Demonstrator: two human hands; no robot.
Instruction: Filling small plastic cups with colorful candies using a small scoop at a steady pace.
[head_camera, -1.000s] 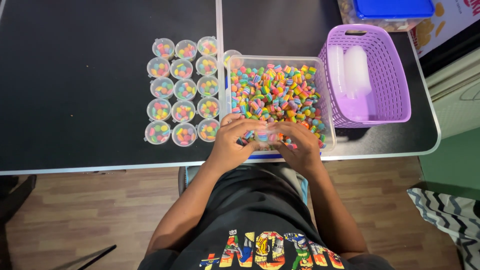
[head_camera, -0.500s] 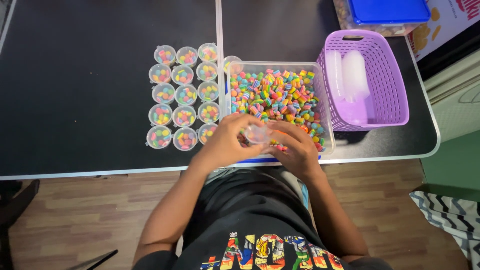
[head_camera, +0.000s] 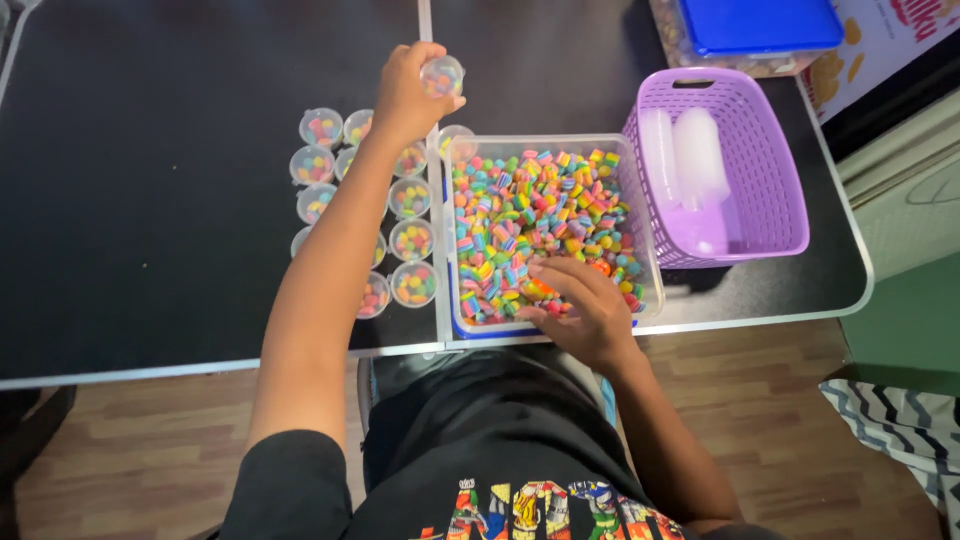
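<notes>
The desk (head_camera: 150, 200) has a matt black top with a smooth pale metal-looking edge. On it, the tub (head_camera: 648, 250) is clear glossy plastic, filled with candies (head_camera: 530, 220) that look soft and matt in striped pastel colours. Left of the tub, the small cups (head_camera: 412, 240) are clear shiny plastic, as is the cup (head_camera: 442, 76) in the left hand (head_camera: 405, 95). Right of the tub, the basket (head_camera: 770, 190) is matt purple plastic lattice. The floor (head_camera: 150, 440) below the desk is smooth wood-look plank.
</notes>
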